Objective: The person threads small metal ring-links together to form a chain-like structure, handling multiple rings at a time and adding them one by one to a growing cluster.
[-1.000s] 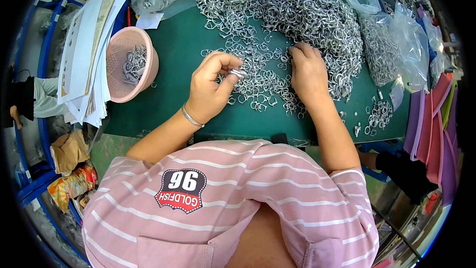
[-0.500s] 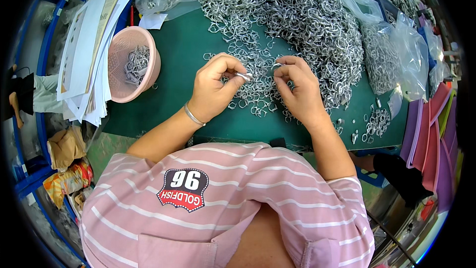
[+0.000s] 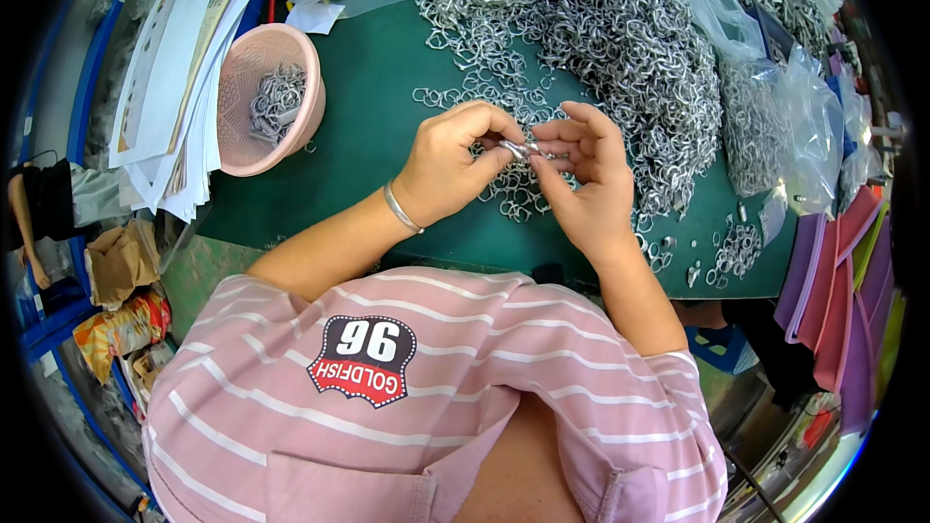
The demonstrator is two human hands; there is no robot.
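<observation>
My left hand [image 3: 448, 163] pinches a small silver metal ring [image 3: 514, 149] between thumb and index finger, above the green tabletop. Close beside it, my right hand [image 3: 593, 179] has its thumb and fingertips closed in at the right end of that ring, its other fingers curled loosely. Whether a second small piece sits between the right fingertips is too small to make out. Under and around both hands lie loose silver rings [image 3: 520, 201], thinning out from a large heap of similar rings [image 3: 630, 68] at the far right.
A pink plastic basket [image 3: 314, 102] with several metal pieces stands left, beside a stack of papers [image 3: 184, 58]. Clear plastic bags [image 3: 751, 126] of metal parts are at the right. A small cluster of rings [image 3: 738, 250] lies near the right front table edge [image 3: 746, 296].
My hands, apart before, have come together; the right fingertips now meet the ring in my left hand. The view has shifted slightly.
</observation>
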